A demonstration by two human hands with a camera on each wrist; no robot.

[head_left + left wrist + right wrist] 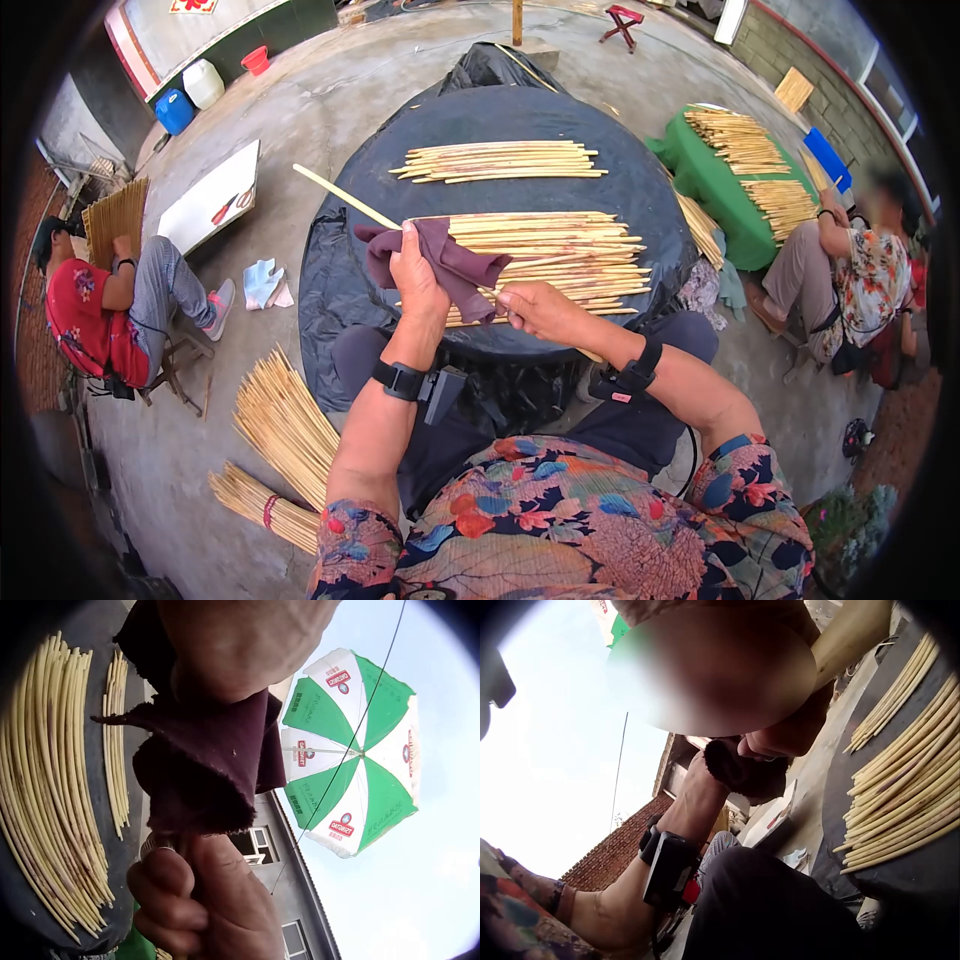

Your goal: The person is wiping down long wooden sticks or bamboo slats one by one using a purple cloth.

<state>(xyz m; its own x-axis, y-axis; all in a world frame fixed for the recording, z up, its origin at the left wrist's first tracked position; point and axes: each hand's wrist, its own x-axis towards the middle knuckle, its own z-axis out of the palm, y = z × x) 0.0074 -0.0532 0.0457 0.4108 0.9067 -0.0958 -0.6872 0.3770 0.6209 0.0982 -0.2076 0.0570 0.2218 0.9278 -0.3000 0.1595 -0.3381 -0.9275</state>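
A maroon cloth (pixel 440 255) is folded around a long pale stick (pixel 345 195) over the dark-covered round table. My left hand (pixel 418 280) grips the cloth from above, thumb along its left part, with the stick's far end sticking out to the upper left. Close by on the right, my right hand (pixel 545 308) holds the same stick, fingers curled around it in the left wrist view. The cloth (pixel 210 772) hangs between both hands there. A blurred patch hides much of the right hand in the right wrist view, where the stick (pixel 855 641) runs out beyond it.
On the table's black plastic cover (pixel 400 125) lie a small row of sticks (pixel 500 162) and a larger pile (pixel 570 245). Stick bundles (pixel 285 415) stand on the floor at left. Seated people flank me; a green-covered table (pixel 690 145) bears more sticks at right.
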